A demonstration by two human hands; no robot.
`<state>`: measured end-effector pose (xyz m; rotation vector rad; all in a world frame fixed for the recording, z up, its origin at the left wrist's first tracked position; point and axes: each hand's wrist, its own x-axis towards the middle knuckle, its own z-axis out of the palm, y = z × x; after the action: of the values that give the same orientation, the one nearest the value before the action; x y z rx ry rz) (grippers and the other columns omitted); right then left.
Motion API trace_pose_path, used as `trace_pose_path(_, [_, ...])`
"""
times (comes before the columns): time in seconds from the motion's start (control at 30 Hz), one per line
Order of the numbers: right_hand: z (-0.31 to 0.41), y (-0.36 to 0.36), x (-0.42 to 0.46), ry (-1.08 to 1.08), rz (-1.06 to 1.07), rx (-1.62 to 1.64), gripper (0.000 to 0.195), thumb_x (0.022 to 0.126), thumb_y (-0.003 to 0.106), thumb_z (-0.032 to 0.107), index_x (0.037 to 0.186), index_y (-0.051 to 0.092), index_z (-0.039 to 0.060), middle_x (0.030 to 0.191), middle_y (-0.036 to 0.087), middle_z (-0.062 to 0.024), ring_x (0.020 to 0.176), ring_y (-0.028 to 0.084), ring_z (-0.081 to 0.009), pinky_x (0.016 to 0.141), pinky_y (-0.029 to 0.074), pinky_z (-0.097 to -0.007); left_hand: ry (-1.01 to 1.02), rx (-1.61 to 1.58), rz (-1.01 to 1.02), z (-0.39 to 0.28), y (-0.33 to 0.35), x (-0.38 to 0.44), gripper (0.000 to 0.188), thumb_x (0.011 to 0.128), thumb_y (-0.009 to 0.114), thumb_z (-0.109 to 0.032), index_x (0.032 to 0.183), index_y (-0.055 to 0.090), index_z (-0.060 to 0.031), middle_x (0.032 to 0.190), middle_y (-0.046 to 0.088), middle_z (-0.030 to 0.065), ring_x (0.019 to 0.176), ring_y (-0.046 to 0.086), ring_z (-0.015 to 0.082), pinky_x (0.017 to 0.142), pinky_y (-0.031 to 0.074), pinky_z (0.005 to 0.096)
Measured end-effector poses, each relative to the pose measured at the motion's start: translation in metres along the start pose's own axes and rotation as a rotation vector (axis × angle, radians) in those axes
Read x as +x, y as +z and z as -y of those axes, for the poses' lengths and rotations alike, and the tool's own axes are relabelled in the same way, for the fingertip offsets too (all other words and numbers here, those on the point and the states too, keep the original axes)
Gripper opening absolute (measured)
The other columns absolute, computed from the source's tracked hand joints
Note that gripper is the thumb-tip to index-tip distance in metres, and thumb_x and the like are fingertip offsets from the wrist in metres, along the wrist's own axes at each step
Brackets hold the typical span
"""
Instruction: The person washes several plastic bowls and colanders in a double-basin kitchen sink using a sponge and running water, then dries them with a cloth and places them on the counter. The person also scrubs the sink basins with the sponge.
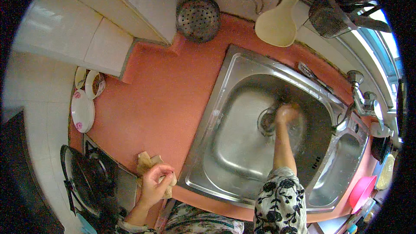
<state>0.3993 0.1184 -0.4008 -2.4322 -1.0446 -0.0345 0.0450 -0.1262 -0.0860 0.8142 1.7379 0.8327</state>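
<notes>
My right hand (286, 114) reaches into the stainless steel sink (240, 130), close to the drain (268, 122). It is blurred, so its fingers and anything in them cannot be made out. Around it, the basin looks wet. On the other side, my left hand (155, 182) is curled over a crumpled beige cloth (146, 162) on the counter's front edge. Its thumb and forefinger bend towards each other; whether the hand grips the cloth or only hovers above it is unclear. The faucet (362, 100) rises at the sink's right rim, its spout (341, 125) pointing over the basin.
A red counter (156, 104) surrounds the sink. White plates (83, 111) and a bowl (95, 84) stand far left, near a black lidded pan (87, 182) on the stove. A skimmer (199, 19) and cream ladle (278, 27) hang above. A pink bowl (362, 193) sits right.
</notes>
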Motion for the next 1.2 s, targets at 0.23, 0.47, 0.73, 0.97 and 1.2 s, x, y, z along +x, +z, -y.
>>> trace_pose_path(0.23, [0.154, -0.016, -0.042, 0.757, 0.864, 1.653, 0.039, 0.087, 0.034, 0.047, 0.101, 0.049, 0.0133, 0.094, 0.051, -0.0034, 0.085, 0.047, -0.0202, 0.081, 0.039, -0.0377, -0.025, -0.054, 0.04, 0.008, -0.002, 0.001, 0.012, 0.079, 0.057, -0.001, 0.09, 0.057, -0.0001, 0.087, 0.06, 0.0047, 0.082, 0.057, 0.0115, 0.075, 0.046, 0.0262])
trace_pose_path(0.47, [0.144, -0.105, -0.174, 0.442, 0.981, 1.014, 0.046, 0.087, 0.037, 0.051, 0.107, 0.041, 0.0103, 0.099, 0.046, -0.0043, 0.083, 0.044, -0.0158, 0.079, 0.037, -0.0281, -0.046, -0.042, 0.074, 0.011, -0.003, -0.008, 0.012, 0.081, 0.056, -0.003, 0.092, 0.058, 0.001, 0.088, 0.06, 0.005, 0.082, 0.056, 0.0106, 0.074, 0.045, 0.0246])
trace_pose_path(0.73, [0.195, -0.124, -0.131, 0.265, 0.903, 0.967, 0.069, 0.086, 0.038, 0.054, 0.124, 0.023, -0.0009, 0.124, 0.029, -0.0157, 0.112, 0.028, -0.0255, 0.097, 0.021, -0.0368, -0.012, -0.044, 0.128, 0.014, 0.002, -0.016, 0.012, 0.08, 0.056, -0.002, 0.092, 0.057, 0.0003, 0.086, 0.059, 0.0043, 0.081, 0.056, 0.0106, 0.074, 0.045, 0.0245])
trace_pose_path(0.97, [0.063, -0.222, -0.227, -0.456, 1.352, 0.46, 0.052, 0.084, 0.045, 0.033, 0.114, 0.033, -0.0075, 0.104, 0.036, -0.0268, 0.103, 0.035, -0.0428, 0.093, 0.027, -0.0478, 0.016, -0.048, 0.173, 0.008, 0.013, -0.013, 0.013, 0.081, 0.055, -0.004, 0.093, 0.057, 0.0005, 0.085, 0.06, 0.0039, 0.079, 0.056, 0.0101, 0.072, 0.044, 0.0241])
trace_pose_path(1.2, [-0.03, -0.201, -0.159, -0.696, 1.78, -0.121, 0.054, 0.084, 0.038, 0.038, 0.127, 0.033, 0.0059, 0.123, 0.036, -0.0236, 0.116, 0.033, -0.039, 0.097, 0.026, -0.0477, 0.021, -0.034, 0.164, 0.016, 0.014, -0.019, 0.014, 0.08, 0.055, -0.002, 0.093, 0.057, 0.0009, 0.085, 0.06, 0.0051, 0.08, 0.056, 0.0112, 0.073, 0.044, 0.0247])
